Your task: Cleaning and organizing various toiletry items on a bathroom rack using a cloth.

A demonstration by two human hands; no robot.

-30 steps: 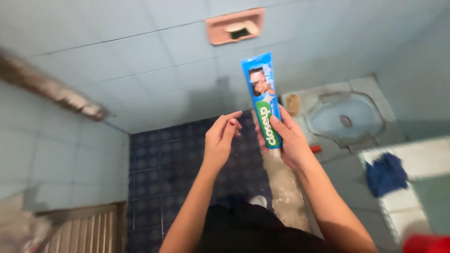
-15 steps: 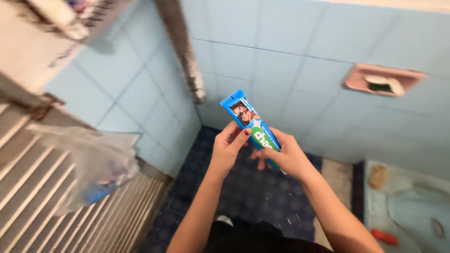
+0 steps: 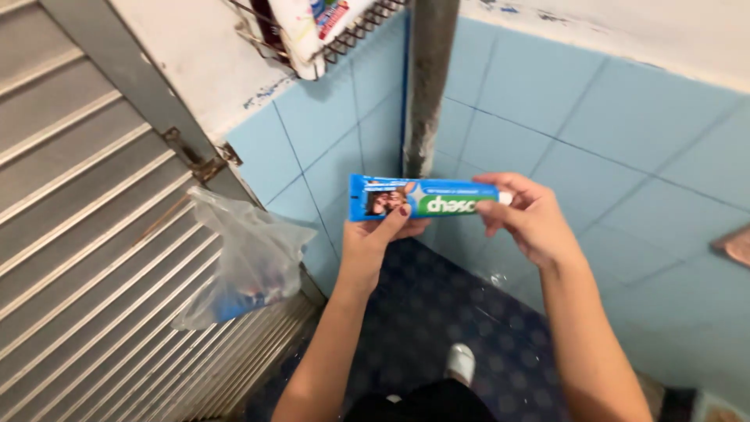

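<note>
A blue and green toothpaste tube (image 3: 426,197) lies level in front of me, held between both hands. My left hand (image 3: 380,235) pinches its flat left end from below, thumb on the front. At the cap end, my right hand (image 3: 527,215) has its fingers closed around the tube, hiding most of the white cap. Both forearms reach up from the bottom of the view.
A slatted metal door (image 3: 86,258) fills the left, with a clear plastic bag (image 3: 246,262) hanging by its frame. A wire rack (image 3: 312,31) holding packets is mounted above. A grey pipe (image 3: 426,86) runs down the light-blue tiled corner. Dark blue floor tiles (image 3: 461,312) lie below.
The tube has turned from upright to tilted to level. My left hand has taken hold of its flat end. The view has swung left from the squat toilet to the door corner.
</note>
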